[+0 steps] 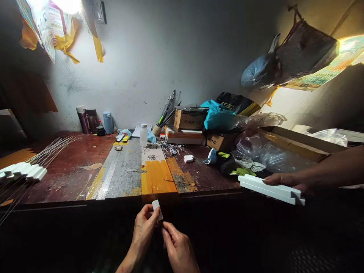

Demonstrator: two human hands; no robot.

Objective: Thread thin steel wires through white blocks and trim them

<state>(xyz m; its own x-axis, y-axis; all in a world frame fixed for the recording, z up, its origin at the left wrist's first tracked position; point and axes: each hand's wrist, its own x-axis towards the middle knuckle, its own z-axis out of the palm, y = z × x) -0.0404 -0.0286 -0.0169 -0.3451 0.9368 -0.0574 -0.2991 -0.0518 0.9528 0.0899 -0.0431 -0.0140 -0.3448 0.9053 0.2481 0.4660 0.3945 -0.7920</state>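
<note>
My left hand [144,227] pinches a small white block [156,207] between thumb and fingers, just in front of the table's edge. Close to the block's lower end is my right hand [179,244], its thumb and forefinger pressed together. Whatever may be between those fingertips is too small or dark to make out. On the table beyond lie thin dark wires [182,182] across orange tape [156,176]. Another small white block [188,158] rests farther back, near a scatter of small pieces [173,150].
At right, another person's hand [280,179] holds long white bars [267,189]. White blocks with thin wires [24,170] lie at the left. A ruler [109,174], a translucent bottle [143,135], flasks [108,123], boxes [189,118] and plastic bags [261,149] occupy the table [65,178].
</note>
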